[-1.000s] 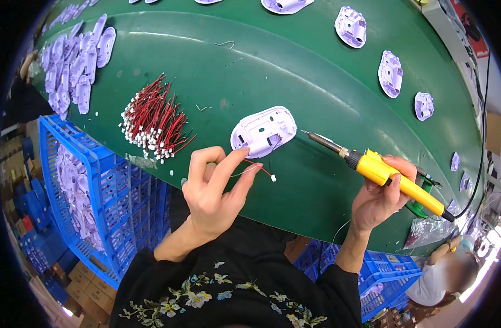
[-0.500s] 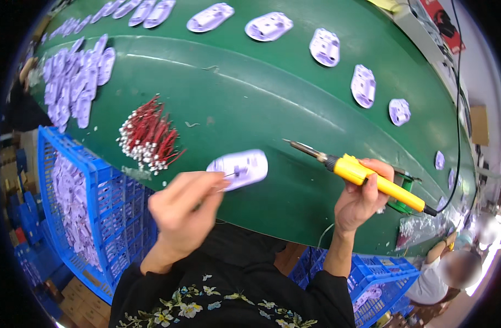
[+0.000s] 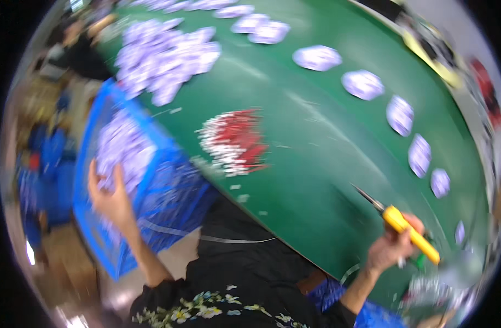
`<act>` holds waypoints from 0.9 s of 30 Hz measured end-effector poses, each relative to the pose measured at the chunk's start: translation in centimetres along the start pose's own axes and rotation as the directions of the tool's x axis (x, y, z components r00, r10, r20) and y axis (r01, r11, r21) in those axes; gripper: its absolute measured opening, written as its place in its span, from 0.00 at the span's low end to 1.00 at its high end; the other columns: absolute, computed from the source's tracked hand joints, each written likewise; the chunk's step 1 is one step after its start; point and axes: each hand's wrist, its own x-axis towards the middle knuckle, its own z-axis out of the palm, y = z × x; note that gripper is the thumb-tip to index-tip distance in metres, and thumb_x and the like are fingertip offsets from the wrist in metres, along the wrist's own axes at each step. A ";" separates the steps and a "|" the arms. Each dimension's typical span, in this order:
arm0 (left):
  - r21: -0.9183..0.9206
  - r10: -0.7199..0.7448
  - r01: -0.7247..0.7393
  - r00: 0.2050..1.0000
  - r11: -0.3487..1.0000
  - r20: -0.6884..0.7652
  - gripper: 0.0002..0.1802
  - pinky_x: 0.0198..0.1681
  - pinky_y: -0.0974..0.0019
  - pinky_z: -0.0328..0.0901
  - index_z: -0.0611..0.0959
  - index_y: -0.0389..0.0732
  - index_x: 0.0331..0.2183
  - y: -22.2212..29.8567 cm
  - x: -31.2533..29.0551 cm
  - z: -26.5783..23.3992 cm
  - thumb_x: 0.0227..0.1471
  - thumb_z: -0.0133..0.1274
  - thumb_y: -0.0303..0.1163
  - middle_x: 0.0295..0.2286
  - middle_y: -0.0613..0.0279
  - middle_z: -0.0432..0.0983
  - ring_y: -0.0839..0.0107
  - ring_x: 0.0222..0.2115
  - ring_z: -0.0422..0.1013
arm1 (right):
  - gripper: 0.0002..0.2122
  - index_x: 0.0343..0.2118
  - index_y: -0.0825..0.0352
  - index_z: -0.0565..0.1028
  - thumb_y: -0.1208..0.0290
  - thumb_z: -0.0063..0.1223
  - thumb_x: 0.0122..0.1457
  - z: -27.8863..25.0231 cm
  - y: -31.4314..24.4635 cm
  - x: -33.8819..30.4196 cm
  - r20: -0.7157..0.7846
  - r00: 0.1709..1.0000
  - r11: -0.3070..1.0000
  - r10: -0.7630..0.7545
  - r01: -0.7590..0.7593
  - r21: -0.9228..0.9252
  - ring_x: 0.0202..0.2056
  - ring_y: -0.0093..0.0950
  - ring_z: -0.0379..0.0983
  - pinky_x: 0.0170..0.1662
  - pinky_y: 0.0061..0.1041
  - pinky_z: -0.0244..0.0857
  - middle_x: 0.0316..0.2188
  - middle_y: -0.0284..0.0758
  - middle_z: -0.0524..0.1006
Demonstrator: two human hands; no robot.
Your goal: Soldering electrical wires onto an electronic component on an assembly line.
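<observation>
L hand (image 3: 111, 199) at crate (image 3: 168, 188), R hand (image 3: 390, 251) w/ iron (image 3: 398, 220).
We see the L grip w/ fingers spread over the lilac shells (image 3: 124, 143) in the blue crate; view is blurred, so we cannot tell if it touches one. The R grip is closed around the yellow handle of the iron, tip pointing up-left above the bench (image 3: 299, 191). Approx. between both hands, but farther from us, lie the red wires (image 3: 240, 136); more shells are heaped beyond, others in a curved row.
</observation>
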 end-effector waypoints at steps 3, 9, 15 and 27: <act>-0.168 -0.105 0.170 0.935 0.971 0.338 0.16 0.17 0.77 0.42 0.82 0.39 0.44 6.5 -1.2 0.1 0.50 0.61 0.24 0.24 0.76 0.64 0.88 0.17 0.48 | 0.14 0.39 0.70 0.71 0.63 0.51 0.60 3.0 -1.1 0.7 -0.008 1.000 0.998 -0.007 0.007 0.069 0.29 0.22 0.67 0.30 0.19 0.63 0.35 0.37 0.71; -0.827 0.689 0.041 0.531 0.561 0.494 0.14 0.23 0.68 0.60 0.82 0.38 0.37 29.4 -9.0 6.4 0.44 0.63 0.26 0.20 0.63 0.67 0.73 0.22 0.65 | 0.13 0.47 0.69 0.67 0.66 0.42 0.68 -0.5 -2.2 4.2 -0.344 0.795 0.866 -0.499 0.446 -0.226 0.29 0.21 0.63 0.31 0.21 0.61 0.40 0.39 0.71; -0.916 0.835 -0.030 0.424 0.399 0.350 0.15 0.28 0.57 0.68 0.80 0.34 0.32 46.4 -18.6 11.8 0.48 0.60 0.37 0.27 0.50 0.77 0.55 0.26 0.74 | 0.11 0.48 0.70 0.69 0.70 0.42 0.67 -4.2 -3.6 6.7 -0.450 0.729 0.854 -0.516 0.396 -0.338 0.30 0.20 0.63 0.35 0.20 0.61 0.42 0.39 0.71; -0.920 0.927 -0.197 0.238 0.340 0.291 0.08 0.25 0.56 0.65 0.82 0.41 0.34 32.8 -9.5 8.9 0.49 0.58 0.30 0.22 0.54 0.74 0.54 0.22 0.72 | 0.13 0.40 0.72 0.71 0.65 0.42 0.66 -3.2 -3.2 6.1 -0.301 0.948 0.955 -0.105 0.181 0.235 0.21 0.17 0.59 0.25 0.19 0.52 0.21 0.31 0.67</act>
